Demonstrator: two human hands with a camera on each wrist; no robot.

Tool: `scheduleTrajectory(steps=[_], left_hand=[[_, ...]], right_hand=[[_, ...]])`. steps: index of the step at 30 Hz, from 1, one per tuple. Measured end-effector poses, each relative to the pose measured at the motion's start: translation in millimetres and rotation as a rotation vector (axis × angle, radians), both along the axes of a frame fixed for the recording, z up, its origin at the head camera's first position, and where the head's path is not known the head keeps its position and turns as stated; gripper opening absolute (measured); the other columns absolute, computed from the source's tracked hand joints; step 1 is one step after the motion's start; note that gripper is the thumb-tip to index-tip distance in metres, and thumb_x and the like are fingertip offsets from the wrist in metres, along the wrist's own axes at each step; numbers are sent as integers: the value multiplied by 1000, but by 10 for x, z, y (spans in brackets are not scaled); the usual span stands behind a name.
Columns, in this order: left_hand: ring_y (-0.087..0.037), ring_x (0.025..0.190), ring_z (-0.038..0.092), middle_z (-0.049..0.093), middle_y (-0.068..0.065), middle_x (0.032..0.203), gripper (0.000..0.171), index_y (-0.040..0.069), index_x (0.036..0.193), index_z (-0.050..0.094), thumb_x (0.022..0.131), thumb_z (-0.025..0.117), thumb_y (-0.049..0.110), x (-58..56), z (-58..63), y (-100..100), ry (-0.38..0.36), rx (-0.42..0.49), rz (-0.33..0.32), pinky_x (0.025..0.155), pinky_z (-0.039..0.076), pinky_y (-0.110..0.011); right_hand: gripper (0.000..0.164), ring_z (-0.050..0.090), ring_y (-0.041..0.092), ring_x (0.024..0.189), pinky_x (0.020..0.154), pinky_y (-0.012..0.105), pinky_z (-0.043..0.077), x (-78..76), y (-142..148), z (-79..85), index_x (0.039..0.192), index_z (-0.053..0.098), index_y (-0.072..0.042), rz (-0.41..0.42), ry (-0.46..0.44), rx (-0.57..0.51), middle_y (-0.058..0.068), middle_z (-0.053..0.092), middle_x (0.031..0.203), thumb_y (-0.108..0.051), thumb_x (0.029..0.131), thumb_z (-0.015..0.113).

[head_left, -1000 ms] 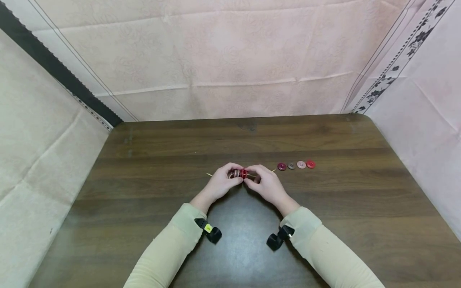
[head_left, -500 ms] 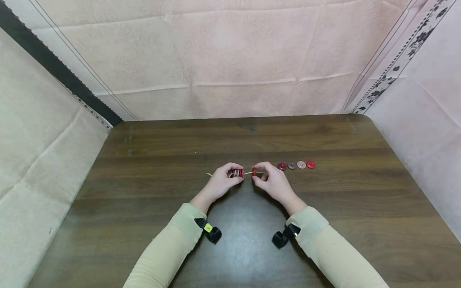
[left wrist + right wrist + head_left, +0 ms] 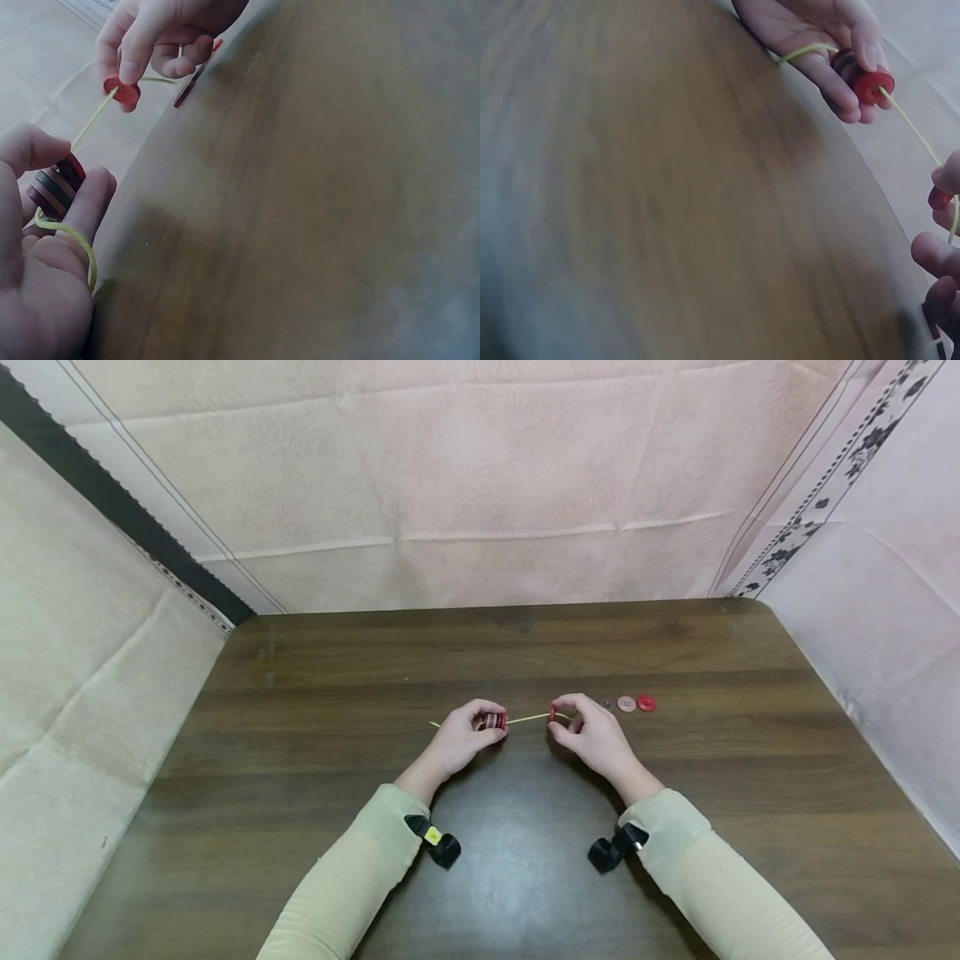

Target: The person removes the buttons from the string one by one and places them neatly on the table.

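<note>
My left hand [image 3: 457, 743] holds a short stack of buttons [image 3: 491, 721] between thumb and fingers. They are red, dark and pale, threaded on a yellow cord [image 3: 528, 718]. The cord's other end trails from the stack across my left palm in the left wrist view. To the right, my right hand [image 3: 597, 743] pinches a single red button [image 3: 124, 91] that is also on the cord. A stretch of bare cord runs straight between this button and the stack. The right-hand cord tail [image 3: 159, 80] passes beyond the red button by my fingers.
Just beyond my right hand, a grey button [image 3: 608, 705], a pink button [image 3: 626, 703] and a red button [image 3: 647, 702] lie in a row on the brown wooden table [image 3: 360, 660]. Pale cloth [image 3: 480, 485] hangs behind the table and along both sides.
My right hand has moved right, drawing the red button along the cord away from the stack. It now covers the dark red button on the table. My left hand has stayed put.
</note>
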State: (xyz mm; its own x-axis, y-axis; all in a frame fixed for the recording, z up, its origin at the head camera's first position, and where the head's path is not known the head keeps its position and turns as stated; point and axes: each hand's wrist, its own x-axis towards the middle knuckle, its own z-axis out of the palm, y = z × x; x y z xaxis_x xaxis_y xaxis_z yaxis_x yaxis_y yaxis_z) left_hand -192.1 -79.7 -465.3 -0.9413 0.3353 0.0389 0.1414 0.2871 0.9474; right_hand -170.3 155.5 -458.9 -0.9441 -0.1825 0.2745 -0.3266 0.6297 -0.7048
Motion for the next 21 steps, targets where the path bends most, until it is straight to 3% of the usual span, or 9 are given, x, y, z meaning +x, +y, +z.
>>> scheduleTrajectory(steps=[21], left_hand=[[-15, 92, 55, 63, -5, 101, 28, 4, 110, 62, 83, 68, 7, -14, 49, -14, -11, -13, 5, 84, 43, -30]], right_hand=[[29, 53, 16, 71, 65, 33, 43, 16, 406, 21, 109, 63, -6, -38, 26, 79, 8, 62, 101, -13, 82, 71]])
